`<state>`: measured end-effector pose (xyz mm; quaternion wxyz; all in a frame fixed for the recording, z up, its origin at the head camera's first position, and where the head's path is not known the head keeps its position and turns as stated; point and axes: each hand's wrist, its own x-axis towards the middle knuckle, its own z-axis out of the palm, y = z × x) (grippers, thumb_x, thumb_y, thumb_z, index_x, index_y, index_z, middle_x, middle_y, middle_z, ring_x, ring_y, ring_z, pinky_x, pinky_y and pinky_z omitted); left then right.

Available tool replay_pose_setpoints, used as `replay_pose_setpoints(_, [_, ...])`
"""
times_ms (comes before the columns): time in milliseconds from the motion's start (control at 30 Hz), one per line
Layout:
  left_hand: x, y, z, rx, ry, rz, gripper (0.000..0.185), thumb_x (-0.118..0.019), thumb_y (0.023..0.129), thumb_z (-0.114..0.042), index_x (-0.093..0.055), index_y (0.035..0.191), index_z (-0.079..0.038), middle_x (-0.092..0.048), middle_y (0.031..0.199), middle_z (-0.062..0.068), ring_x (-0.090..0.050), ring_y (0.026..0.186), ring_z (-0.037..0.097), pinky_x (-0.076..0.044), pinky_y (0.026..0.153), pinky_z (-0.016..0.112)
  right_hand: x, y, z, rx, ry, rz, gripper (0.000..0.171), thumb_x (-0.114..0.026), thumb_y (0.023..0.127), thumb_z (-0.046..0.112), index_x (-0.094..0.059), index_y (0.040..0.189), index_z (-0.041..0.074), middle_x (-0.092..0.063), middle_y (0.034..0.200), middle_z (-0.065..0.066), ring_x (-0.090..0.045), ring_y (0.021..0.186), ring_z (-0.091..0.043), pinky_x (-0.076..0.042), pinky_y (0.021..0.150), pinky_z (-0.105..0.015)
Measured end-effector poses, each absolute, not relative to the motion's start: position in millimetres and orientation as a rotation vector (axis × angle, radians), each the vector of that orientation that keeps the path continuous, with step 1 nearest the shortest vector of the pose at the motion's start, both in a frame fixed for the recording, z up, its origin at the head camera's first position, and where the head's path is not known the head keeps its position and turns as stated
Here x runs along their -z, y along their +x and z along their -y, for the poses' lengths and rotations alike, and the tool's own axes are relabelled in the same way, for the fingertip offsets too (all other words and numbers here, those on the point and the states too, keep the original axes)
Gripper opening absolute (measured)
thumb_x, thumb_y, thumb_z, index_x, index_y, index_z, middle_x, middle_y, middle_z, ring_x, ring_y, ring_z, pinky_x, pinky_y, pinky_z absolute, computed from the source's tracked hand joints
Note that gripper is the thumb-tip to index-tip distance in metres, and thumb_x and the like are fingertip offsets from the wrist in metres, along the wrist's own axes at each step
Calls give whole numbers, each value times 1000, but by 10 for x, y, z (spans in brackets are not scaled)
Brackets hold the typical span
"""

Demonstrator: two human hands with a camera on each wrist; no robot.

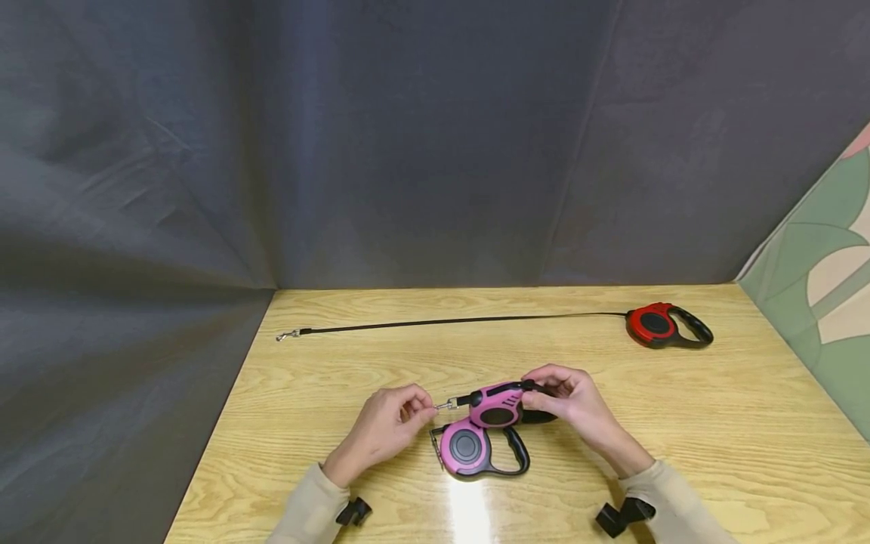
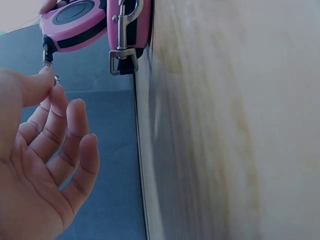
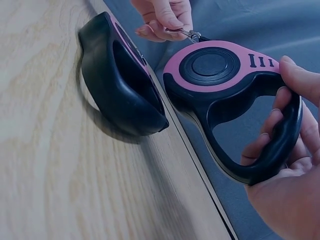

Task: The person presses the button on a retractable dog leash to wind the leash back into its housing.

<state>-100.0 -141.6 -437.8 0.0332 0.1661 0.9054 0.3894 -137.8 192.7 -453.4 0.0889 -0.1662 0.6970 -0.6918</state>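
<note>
My right hand [image 1: 567, 399] grips the black handle of a pink retractable leash [image 1: 498, 406], held just above the table [image 1: 680, 423]; the right wrist view shows the same leash [image 3: 220, 75] with my fingers curled through the handle loop. My left hand [image 1: 390, 423] pinches the leash's small metal clip [image 1: 445, 406] at its nose, the clip [image 2: 48, 62] sitting between thumb and forefinger. A second pink leash [image 1: 469, 449] lies flat on the table right below the held one, its clip [image 2: 122, 45] hanging at its side.
A red and black retractable leash [image 1: 662, 325] lies at the back right, its black cord [image 1: 462, 321] pulled out leftward to a clip [image 1: 288, 335] near the left edge. Grey cloth [image 1: 408, 151] backs the table. A patterned panel [image 1: 822, 279] stands on the right.
</note>
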Motion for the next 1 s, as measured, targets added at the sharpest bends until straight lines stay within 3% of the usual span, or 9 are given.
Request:
replay_pose_setpoints(367, [4406,-989,1374,-1165,540,-2765,9,-75,101,-31,-74,97,-23,-67,83,-16,-58,74,-2,-51,71,21,4509,-1351,-1869,2128,-523,-1949,19,-73,95,-5,-77,110,7,-79,96,11,-73,86,-6,-60,78,-22])
replay_pose_setpoints(533, [4360,-1012,1332,-1218,517,-2753,15,-75,101,-36,-75,109,-24,-69,90,-15,-60,79,-1,-52,73,22,4421,-1400,-1792,2072,-495,-2000,16,-75,95,-2,-75,110,0,-79,95,13,-72,89,-6,-57,82,-22])
replay_pose_setpoints(667, [4292,-1041,1229,-1317,475,-2691,39,-76,99,-45,-73,128,-21,-74,105,-7,-62,76,2,-54,70,24,4344,-1446,-1737,2111,-464,-1904,18,-74,96,0,-78,108,12,-79,95,13,-69,87,-4,-53,79,-20])
replay_pose_setpoints(767, [4257,-1069,1142,-1428,472,-2610,44,-76,99,-42,-70,135,-18,-77,113,-1,-69,75,10,-57,68,24,4315,-1481,-1699,2197,-435,-1716,26,-71,98,-2,-78,106,21,-78,95,11,-67,85,-2,-53,75,-18])
replay_pose_setpoints(900, [4227,-1108,1059,-1586,451,-2539,29,-74,102,-31,-73,123,-11,-79,108,7,-77,83,26,-61,71,25,4309,-1538,-1657,2279,-403,-1546,28,-64,102,-3,-77,109,21,-77,96,9,-67,84,-2,-56,75,-18])
replay_pose_setpoints(1000, [4213,-1154,1039,-1658,406,-2552,21,-73,103,-24,-75,110,-5,-78,102,12,-76,87,25,-61,77,25,4313,-1593,-1631,2288,-389,-1596,22,-61,104,-1,-75,117,11,-77,97,8,-69,87,-4,-58,79,-20])
